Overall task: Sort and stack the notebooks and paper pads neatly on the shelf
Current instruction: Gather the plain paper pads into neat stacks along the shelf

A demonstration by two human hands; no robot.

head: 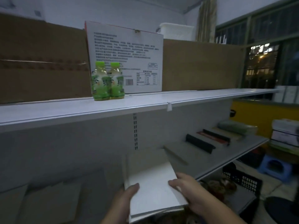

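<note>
A white paper pad [153, 189] lies tilted over the front edge of the lower grey shelf [210, 160], held at its near end by both hands. My left hand [124, 198] grips its left edge, thumb on top. My right hand [187, 191] holds its right edge with fingers curled over the cover. Behind the pad a pale sheet or pad [145, 159] lies flat on the shelf. Further right on the same shelf lie a black-spined notebook [199, 143], a red and black notebook [213, 136] and a greenish wrapped stack [236, 126].
The upper white shelf [145, 105] carries two green drink bottles [107, 81], a white printed carton [127, 59] and brown cardboard boxes [200, 65]. A black plastic crate [242, 180] and a blue stool [275, 168] stand lower right. Flat grey cardboard pieces [48, 202] lie at lower left.
</note>
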